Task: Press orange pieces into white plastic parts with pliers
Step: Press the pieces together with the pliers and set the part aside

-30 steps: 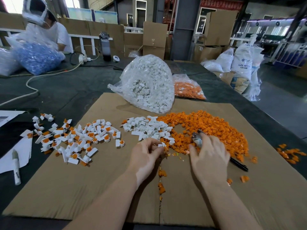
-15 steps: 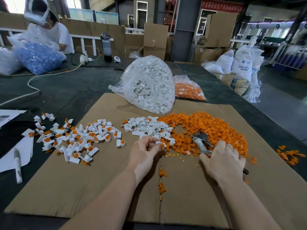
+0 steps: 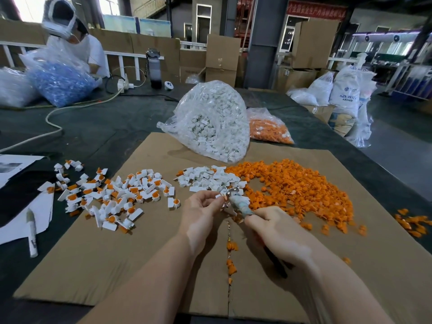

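Note:
My left hand [image 3: 201, 210] pinches a small white plastic part [image 3: 221, 194] between thumb and fingertips above the cardboard sheet [image 3: 145, 260]. My right hand [image 3: 278, 232] grips the pliers [image 3: 238, 202], whose metal jaws meet the white part. A pile of loose orange pieces [image 3: 297, 183] spreads to the right, and loose white parts [image 3: 205, 178] lie just beyond my hands. White parts fitted with orange pieces [image 3: 117, 195] are scattered on the left.
A clear bag of white parts [image 3: 215, 120] and a bag of orange pieces [image 3: 268, 129] stand behind the cardboard. A marker [image 3: 31, 232] lies on papers at left. Another person sits far left behind a bag of blue parts [image 3: 60, 83]. Stray orange pieces [image 3: 413, 224] lie at right.
My right hand has picked the pliers up off the orange pile and swung them left, bringing their jaws to the white part that my left hand holds.

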{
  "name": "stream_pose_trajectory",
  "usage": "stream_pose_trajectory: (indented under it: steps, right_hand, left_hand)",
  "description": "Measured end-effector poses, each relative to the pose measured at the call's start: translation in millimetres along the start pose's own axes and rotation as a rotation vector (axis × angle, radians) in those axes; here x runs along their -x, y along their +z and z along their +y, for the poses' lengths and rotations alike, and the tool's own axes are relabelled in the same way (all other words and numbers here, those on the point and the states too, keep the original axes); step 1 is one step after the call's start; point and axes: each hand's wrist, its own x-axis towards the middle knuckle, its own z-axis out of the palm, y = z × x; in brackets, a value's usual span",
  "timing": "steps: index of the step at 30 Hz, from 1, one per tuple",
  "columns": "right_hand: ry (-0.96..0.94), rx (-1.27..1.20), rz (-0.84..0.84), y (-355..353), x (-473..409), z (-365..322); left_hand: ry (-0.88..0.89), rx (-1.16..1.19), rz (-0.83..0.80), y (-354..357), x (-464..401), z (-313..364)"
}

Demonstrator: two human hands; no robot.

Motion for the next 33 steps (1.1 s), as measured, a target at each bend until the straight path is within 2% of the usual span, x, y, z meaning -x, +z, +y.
stream_pose_trajectory:
  steps: [9,13,19,30,33]
  right_hand:
    - [0.018,-0.048,-0.131,-2.4,-1.8,-4.6]
    - [0.033,-0.008,-0.121,0.3,-5.5,-4.5]
    - [0.045,0.131,-0.035,10.6,-12.0,-2.4]
    - [0.011,-0.009,0.177,21.5,-10.5,14.7]
    - [0.054,0.006,0.313,12.7,-11.6,25.5]
  left_hand:
    - [-0.065,0.056,0.032,3.2,-1.8,3.2]
    - [-0.073,0.063,0.027,2.9,-0.8,4.8]
    - [-0.098,0.084,0.016,2.1,1.0,6.7]
    - [-0.048,0.037,0.018,0.8,3.0,3.8]
    - [0.054,-0.131,0.019,-1.0,3.1,-1.0]
